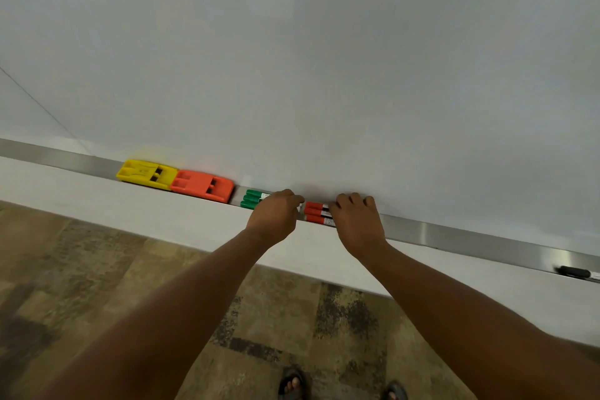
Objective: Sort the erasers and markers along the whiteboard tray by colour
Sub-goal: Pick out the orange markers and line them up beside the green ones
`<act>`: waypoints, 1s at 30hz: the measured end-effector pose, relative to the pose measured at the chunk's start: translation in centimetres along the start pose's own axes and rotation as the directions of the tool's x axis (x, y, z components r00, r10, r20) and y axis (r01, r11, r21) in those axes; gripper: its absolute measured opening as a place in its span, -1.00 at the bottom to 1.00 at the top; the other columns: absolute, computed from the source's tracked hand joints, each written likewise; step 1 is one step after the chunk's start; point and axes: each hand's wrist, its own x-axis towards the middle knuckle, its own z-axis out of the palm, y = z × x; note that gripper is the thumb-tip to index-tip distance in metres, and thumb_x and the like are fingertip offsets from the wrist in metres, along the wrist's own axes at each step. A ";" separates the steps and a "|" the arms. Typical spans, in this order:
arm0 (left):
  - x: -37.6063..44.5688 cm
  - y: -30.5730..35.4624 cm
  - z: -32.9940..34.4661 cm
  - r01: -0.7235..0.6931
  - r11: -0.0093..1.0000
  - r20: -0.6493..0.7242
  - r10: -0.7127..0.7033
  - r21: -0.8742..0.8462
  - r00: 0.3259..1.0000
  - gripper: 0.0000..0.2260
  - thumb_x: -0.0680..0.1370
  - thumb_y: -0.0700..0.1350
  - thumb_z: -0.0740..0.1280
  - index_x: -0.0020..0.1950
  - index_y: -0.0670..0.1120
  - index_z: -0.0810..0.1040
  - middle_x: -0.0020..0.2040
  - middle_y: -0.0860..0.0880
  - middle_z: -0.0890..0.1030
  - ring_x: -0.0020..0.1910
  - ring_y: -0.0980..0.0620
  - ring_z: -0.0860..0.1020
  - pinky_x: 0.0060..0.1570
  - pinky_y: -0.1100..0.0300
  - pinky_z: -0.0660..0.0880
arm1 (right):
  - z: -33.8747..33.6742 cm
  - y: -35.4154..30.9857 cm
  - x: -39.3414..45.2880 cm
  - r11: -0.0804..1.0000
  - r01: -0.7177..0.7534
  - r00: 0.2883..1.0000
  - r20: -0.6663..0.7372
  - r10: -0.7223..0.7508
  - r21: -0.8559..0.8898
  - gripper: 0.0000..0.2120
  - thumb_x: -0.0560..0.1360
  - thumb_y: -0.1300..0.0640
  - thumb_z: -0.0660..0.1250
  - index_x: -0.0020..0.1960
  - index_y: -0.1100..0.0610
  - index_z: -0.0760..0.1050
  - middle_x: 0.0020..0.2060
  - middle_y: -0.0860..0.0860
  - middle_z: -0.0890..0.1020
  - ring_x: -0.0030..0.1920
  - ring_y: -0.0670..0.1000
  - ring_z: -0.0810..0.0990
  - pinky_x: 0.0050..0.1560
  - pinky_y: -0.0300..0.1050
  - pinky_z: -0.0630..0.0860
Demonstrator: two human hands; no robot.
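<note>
On the metal whiteboard tray (454, 234) a yellow eraser (146, 173) lies end to end with an orange eraser (203, 185). Right of them lie three green markers (251, 199), side by side. My left hand (276, 216) covers their right ends, fingers curled on them. Three red markers (314, 212) lie in a bunch just right of that hand. My right hand (357, 221) rests over the red markers' right ends, fingers bent down on them. A black marker (576, 272) lies alone far right on the tray.
The white board (308, 58) fills the upper view. Below the tray runs a white wall band (113, 208), then a mottled brown tiled floor (97, 286). My sandalled feet (292, 385) show at the bottom edge.
</note>
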 end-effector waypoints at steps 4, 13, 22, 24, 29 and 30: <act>0.8 0.3 0.0 -0.047 0.999 0.016 0.047 0.005 0.999 -0.71 0.54 -0.23 0.21 0.23 -0.10 0.56 0.09 -0.10 0.61 0.05 -0.11 0.55 -0.04 -0.02 0.56 | 0.4 1.6 -1.1 0.963 -0.136 0.990 -0.013 0.142 0.235 -0.74 0.43 0.29 0.34 0.10 0.15 0.57 -0.02 0.09 0.58 -0.02 0.15 0.53 -0.10 0.01 0.51; 2.3 2.0 1.0 -0.242 0.968 0.137 0.232 0.064 0.963 -0.74 0.54 -0.24 0.22 0.19 -0.07 0.55 0.11 -0.07 0.57 0.04 -0.10 0.52 0.05 0.00 0.51 | 0.8 5.4 -2.0 0.592 -0.576 0.814 0.325 0.482 0.564 -0.80 0.41 0.33 0.23 -0.29 0.16 0.58 -0.24 0.11 0.66 -0.12 0.16 0.63 -0.25 -0.18 0.37; 2.7 3.0 2.1 -0.286 0.953 0.215 0.260 0.097 0.941 -0.75 0.59 -0.10 0.17 0.17 -0.12 0.56 0.13 -0.11 0.55 0.08 -0.14 0.48 0.09 -0.04 0.49 | 2.1 5.1 -0.5 0.313 -0.645 0.739 0.465 0.487 0.697 -0.82 0.37 0.30 0.27 -0.18 0.22 0.66 -0.19 0.13 0.69 -0.13 0.15 0.66 -0.06 0.10 0.63; 2.8 2.8 2.0 -0.296 0.945 0.223 0.262 0.137 0.939 -0.72 0.59 -0.08 0.14 0.16 -0.11 0.57 0.11 -0.11 0.57 0.07 -0.14 0.49 0.07 -0.04 0.50 | 2.4 5.2 -0.5 0.238 -0.651 0.721 0.488 0.493 0.721 -0.85 0.37 0.30 0.30 -0.20 0.20 0.65 -0.20 0.13 0.70 -0.12 0.15 0.67 -0.05 0.11 0.64; 3.6 1.7 2.7 -0.358 0.907 0.293 0.289 0.220 0.911 -0.46 0.54 0.03 -0.14 0.14 -0.12 0.58 0.15 -0.06 0.59 0.13 -0.14 0.47 0.11 -0.04 0.45 | 2.8 5.6 -0.9 0.127 -0.627 0.713 0.500 0.492 0.768 -0.90 0.33 0.34 0.33 -0.21 0.29 0.61 -0.17 0.24 0.68 -0.23 0.08 0.62 -0.09 0.09 0.62; 3.6 1.7 2.7 -0.363 0.904 0.291 0.294 0.224 0.910 -0.48 0.55 0.01 -0.13 0.12 -0.12 0.58 0.14 -0.07 0.59 0.13 -0.15 0.47 0.11 -0.04 0.45 | 3.0 5.9 -1.0 0.108 -0.625 0.710 0.505 0.491 0.773 -0.91 0.34 0.34 0.33 -0.24 0.25 0.61 -0.19 0.22 0.69 -0.22 0.08 0.62 -0.08 0.12 0.62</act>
